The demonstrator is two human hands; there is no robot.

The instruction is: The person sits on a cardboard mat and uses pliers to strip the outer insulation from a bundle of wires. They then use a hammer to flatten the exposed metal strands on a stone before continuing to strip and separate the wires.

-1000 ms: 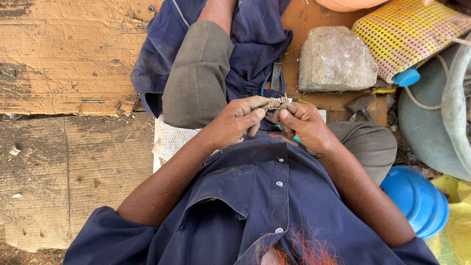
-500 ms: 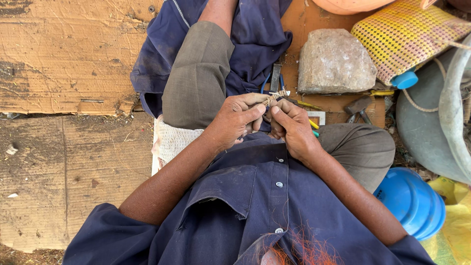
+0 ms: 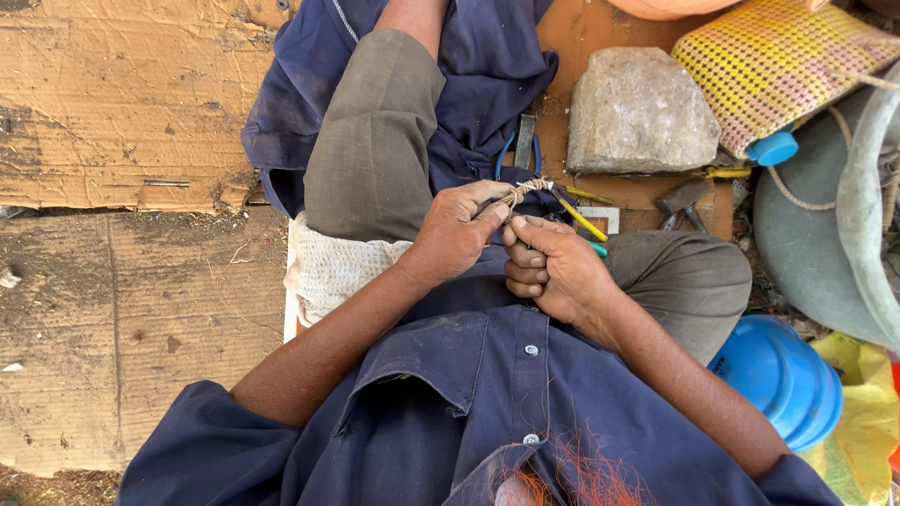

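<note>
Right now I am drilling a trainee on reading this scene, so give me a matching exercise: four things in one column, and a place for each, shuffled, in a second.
Things:
1. grey rough stone block
2. round blue plastic container
3. yellow woven mesh bag
4. tan twisted twine bundle

Places:
A. pinched at the fingertips of the left hand, with the right hand close beside it
B. top right corner, right of the stone
C. on the orange board beyond the knees
D. lower right, beside the person's right arm

Pairs: 1-C, 2-D, 3-B, 4-A
</note>
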